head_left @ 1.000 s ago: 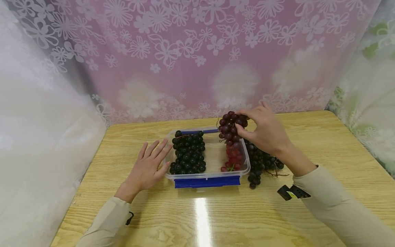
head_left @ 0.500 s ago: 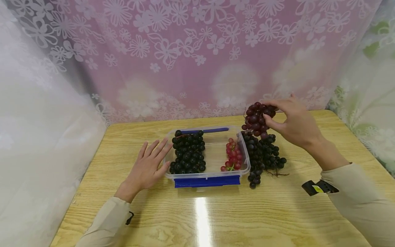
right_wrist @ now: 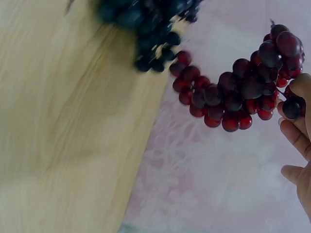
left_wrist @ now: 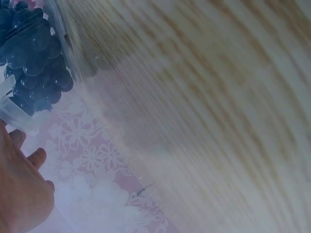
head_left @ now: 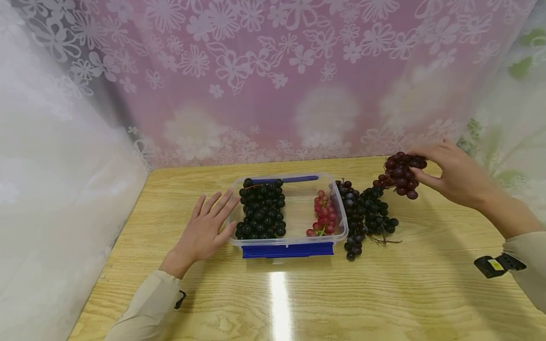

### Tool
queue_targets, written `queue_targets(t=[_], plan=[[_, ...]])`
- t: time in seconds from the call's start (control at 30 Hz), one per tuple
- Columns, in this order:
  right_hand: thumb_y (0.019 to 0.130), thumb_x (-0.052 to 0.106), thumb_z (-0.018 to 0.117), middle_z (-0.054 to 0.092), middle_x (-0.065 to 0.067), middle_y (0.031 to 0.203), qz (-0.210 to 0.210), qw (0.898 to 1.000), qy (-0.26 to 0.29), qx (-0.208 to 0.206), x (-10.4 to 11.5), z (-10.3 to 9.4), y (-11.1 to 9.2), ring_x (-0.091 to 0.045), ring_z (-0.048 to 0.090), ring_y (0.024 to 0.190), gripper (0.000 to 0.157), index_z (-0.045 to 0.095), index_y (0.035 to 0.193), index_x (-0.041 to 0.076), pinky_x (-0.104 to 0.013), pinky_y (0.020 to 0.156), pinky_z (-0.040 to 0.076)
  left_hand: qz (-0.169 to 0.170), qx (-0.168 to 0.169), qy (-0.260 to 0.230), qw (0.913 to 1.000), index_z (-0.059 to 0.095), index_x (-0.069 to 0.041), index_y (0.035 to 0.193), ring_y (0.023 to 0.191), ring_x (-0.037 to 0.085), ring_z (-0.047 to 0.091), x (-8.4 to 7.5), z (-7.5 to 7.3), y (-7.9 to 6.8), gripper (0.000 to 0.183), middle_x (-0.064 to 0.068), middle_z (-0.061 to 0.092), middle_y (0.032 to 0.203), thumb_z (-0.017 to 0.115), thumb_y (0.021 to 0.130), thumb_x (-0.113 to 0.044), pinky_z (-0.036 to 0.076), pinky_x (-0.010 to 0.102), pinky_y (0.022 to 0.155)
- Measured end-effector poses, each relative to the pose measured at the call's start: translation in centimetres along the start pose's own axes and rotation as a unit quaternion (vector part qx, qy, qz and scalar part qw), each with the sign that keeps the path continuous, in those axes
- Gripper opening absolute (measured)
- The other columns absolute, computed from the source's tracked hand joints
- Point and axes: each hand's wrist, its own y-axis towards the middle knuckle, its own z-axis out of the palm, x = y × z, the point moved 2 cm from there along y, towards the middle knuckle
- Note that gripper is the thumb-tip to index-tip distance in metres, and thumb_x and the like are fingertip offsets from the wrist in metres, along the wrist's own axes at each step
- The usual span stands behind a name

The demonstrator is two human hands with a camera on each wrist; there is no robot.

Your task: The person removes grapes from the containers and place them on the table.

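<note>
The desk has a light yellow wooden top, with brown grain lines that go mostly from side to side in the head view. On its near part one long white reflection of light can be seen. Around the middle stands a transparent plastic container, upright and open at the top, with a blue latch along its near side. Just beside its right wall, nearly black grapes lie directly on the wood, and a thin brown stem sticks out from them toward the right.
</note>
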Motion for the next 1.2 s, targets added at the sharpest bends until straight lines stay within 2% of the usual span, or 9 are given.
queue_targets(t=[0.13,0.3,0.37,0.4,0.53,0.6,0.67,0.73,1.2], plan=[[0.084,0.003,0.07,0.06,-0.024,0.113,-0.001,1.0,-0.015,0.028,-1.1,0.3,-1.5,-0.045,0.05,0.105,0.039,0.059,0.121,-0.004,-0.056,0.109,0.021,-0.002,0.0,-0.003,1.0,0.03,-0.014,0.152,0.141,0.03,0.02,0.0,0.0,0.0,0.059,0.004,0.017,0.158,0.029,0.103,-0.048,0.003,0.053,0.113],[0.077,0.0,0.075,0.063,-0.02,0.106,-0.022,0.998,-0.046,0.044,-1.8,1.2,-3.1,-0.039,0.052,0.096,0.045,0.061,0.12,-0.002,-0.054,0.09,0.036,-0.005,0.0,-0.005,1.0,0.027,-0.017,0.153,0.141,0.031,0.02,0.0,0.0,0.0,0.059,0.004,0.017,0.158,0.03,0.103,-0.047,0.004,0.054,0.113],[0.078,0.002,0.075,0.064,-0.018,0.104,-0.042,0.997,-0.043,0.04,-1.9,1.9,-3.7,-0.036,0.053,0.093,0.045,0.061,0.121,-0.002,-0.05,0.082,0.038,-0.007,0.002,-0.005,1.0,0.024,-0.019,0.154,0.141,0.031,0.02,0.0,0.0,0.0,0.058,0.004,0.018,0.158,0.031,0.103,-0.046,0.003,0.053,0.113],[0.085,0.009,0.071,0.064,-0.017,0.104,-0.052,0.997,-0.037,0.038,-1.9,2.3,-4.0,-0.035,0.053,0.092,0.039,0.061,0.121,-0.001,-0.049,0.081,0.039,-0.008,0.003,-0.005,1.0,0.023,-0.02,0.154,0.141,0.031,0.02,0.0,0.0,0.0,0.058,0.004,0.017,0.158,0.031,0.102,-0.046,0.003,0.053,0.113],[0.087,0.012,0.07,0.063,-0.013,0.106,-0.067,0.996,-0.017,0.051,-1.6,3.8,-5.0,-0.032,0.054,0.096,0.038,0.06,0.122,0.001,-0.047,0.08,0.041,-0.005,0.002,-0.006,1.0,0.025,-0.019,0.154,0.141,0.032,0.021,0.0,0.0,0.1,0.058,0.004,0.018,0.158,0.032,0.102,-0.045,0.005,0.054,0.112],[0.082,0.006,0.074,0.062,-0.012,0.109,-0.06,0.996,-0.013,0.068,-1.2,4.4,-5.4,-0.033,0.053,0.099,0.044,0.059,0.123,0.002,-0.048,0.081,0.042,-0.005,0.002,-0.007,1.0,0.026,-0.018,0.153,0.141,0.031,0.021,0.0,0.1,0.1,0.058,0.004,0.018,0.158,0.033,0.102,-0.045,0.005,0.055,0.112],[0.07,-0.005,0.079,0.061,-0.01,0.111,-0.048,0.995,-0.01,0.084,-1.0,4.9,-5.7,-0.033,0.053,0.102,0.058,0.059,0.124,0.004,-0.048,0.081,0.043,-0.005,0.001,-0.007,1.0,0.025,-0.019,0.154,0.141,0.031,0.021,0.0,0.1,0.1,0.058,0.004,0.017,0.158,0.033,0.102,-0.045,0.006,0.055,0.112],[0.069,-0.006,0.079,0.061,-0.009,0.113,-0.045,0.995,-0.006,0.09,-1.0,5.2,-6.0,-0.033,0.053,0.103,0.059,0.059,0.124,0.004,-0.049,0.08,0.044,-0.005,0.0,-0.008,1.0,0.026,-0.019,0.153,0.141,0.032,0.021,0.0,0.2,0.0,0.058,0.004,0.018,0.158,0.033,0.102,-0.045,0.006,0.055,0.112],[0.077,-0.006,0.073,0.056,-0.007,0.118,-0.059,0.992,0.009,0.11,-1.3,6.5,-7.1,-0.028,0.05,0.101,0.054,0.056,0.125,0.008,-0.044,0.077,0.043,-0.007,-0.001,-0.014,0.9999,0.032,-0.015,0.151,0.141,0.031,0.021,0.0,0.2,0.0,0.058,0.004,0.017,0.158,0.031,0.103,-0.045,0.006,0.056,0.112]])
